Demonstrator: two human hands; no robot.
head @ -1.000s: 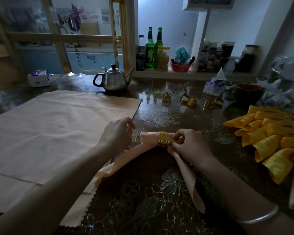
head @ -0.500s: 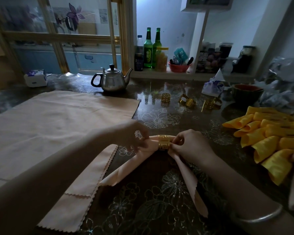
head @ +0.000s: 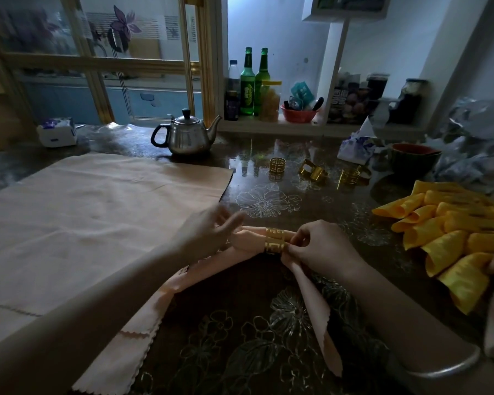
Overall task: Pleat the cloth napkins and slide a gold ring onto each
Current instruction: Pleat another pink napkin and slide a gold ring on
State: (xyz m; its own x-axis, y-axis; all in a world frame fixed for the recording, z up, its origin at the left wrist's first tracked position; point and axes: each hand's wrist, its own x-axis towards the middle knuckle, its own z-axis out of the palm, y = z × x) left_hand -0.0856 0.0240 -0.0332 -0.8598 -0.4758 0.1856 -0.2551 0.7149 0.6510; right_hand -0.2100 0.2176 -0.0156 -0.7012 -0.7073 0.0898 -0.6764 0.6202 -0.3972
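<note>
my right hand (head: 320, 250) is pinching the peach napkin (head: 241, 245) with curled fingers and thumb, right up against the edge of the gold ring (head: 275, 240) that is sitting around the gathered cloth. the ring is lying just left of that hand's fingertips, between my two hands, and the napkin's folded end is poking out of it toward my left hand (head: 208, 232). the napkin's two tails are trailing back toward me on the counter (head: 240, 352), one by my left forearm, one under my right wrist. my left hand is showing blurred, its fingers loose and apart, gripping nothing; i cannot tell whether the fingertips are touching the folded end. a flat napkin (head: 97, 223) is lying spread out under and beyond my left arm. loose gold rings (head: 277, 166) are sitting beyond my hands, well apart from them, and a steel teapot (head: 188, 136) is standing farther off beyond my left hand. a heap of rolled yellow napkins (head: 454, 238) is lying to the right of my right hand.
</note>
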